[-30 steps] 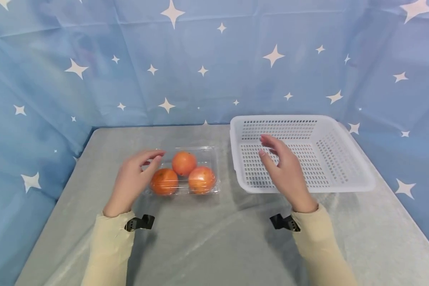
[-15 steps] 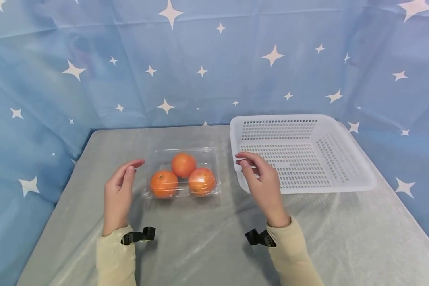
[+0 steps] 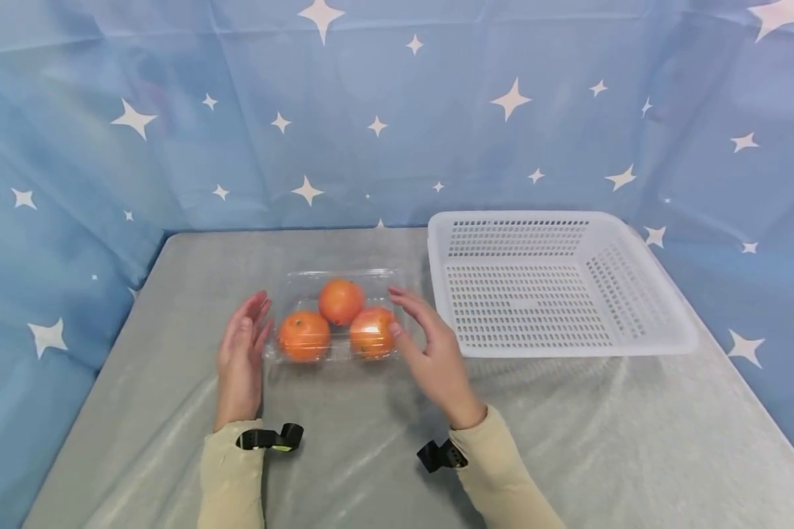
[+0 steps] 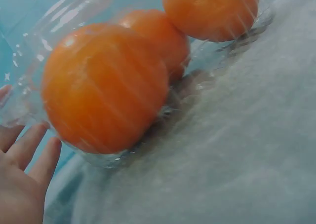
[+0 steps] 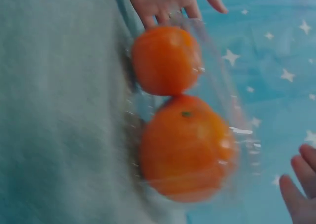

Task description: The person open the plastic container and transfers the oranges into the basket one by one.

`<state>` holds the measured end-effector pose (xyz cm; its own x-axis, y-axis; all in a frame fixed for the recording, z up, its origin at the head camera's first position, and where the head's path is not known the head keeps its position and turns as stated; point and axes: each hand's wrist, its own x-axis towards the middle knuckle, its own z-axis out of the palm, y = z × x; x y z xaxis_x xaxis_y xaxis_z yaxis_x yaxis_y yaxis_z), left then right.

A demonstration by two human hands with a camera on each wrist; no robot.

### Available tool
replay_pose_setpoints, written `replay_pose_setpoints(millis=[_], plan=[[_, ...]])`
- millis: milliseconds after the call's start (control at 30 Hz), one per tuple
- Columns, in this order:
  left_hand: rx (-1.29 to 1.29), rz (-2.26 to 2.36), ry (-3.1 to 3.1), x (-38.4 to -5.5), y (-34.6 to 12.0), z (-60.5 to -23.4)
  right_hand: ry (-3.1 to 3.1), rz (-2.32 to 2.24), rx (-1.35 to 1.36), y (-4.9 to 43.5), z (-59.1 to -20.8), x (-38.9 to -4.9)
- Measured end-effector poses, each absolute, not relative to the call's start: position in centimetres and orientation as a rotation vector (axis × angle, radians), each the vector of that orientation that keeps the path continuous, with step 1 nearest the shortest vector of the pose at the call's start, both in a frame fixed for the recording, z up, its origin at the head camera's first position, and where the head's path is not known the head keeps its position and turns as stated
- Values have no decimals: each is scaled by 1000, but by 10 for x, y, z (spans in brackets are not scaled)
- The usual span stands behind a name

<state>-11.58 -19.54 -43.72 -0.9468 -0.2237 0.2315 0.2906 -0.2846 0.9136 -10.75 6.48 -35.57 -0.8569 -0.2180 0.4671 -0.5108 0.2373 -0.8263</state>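
Three oranges sit inside a clear plastic clamshell box (image 3: 340, 350) on the grey table: one at the back (image 3: 341, 301), a left orange (image 3: 303, 336) and a right orange (image 3: 373, 332). My left hand (image 3: 240, 360) is at the box's left side with fingers extended; in the left wrist view its fingertips (image 4: 52, 147) are right at the plastic wall. From the right, my right hand (image 3: 433, 360) reaches over the box's right edge, its fingers relaxed and spread beside the right orange. Neither hand grips anything. In the right wrist view only two oranges show.
A white perforated plastic basket (image 3: 562, 351) stands to the right of the box, close behind my right hand. The grey cloth-covered table (image 3: 357, 441) ends at a blue curtain (image 3: 251, 88) with white stars, which hangs at the back and along the sides.
My right hand has moved left from above the basket to the box's right side. The left hand drew back left from over the box, then came in again at its left side.
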Motion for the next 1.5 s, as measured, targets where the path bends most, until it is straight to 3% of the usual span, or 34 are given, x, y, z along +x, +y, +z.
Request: replay_pose_setpoints(millis=[500,867,1500], plan=[[-250,-2349,-1735,-118,-196,-453,-2135,2281,526,64,-412,-126],[-330,-2379,-1873,-114,-196,-445,-2068,2407,597,72,-429,-133],[-213,-2272,-2123,-115,-197,-443,-2155,2417,584,75,-439,-136]])
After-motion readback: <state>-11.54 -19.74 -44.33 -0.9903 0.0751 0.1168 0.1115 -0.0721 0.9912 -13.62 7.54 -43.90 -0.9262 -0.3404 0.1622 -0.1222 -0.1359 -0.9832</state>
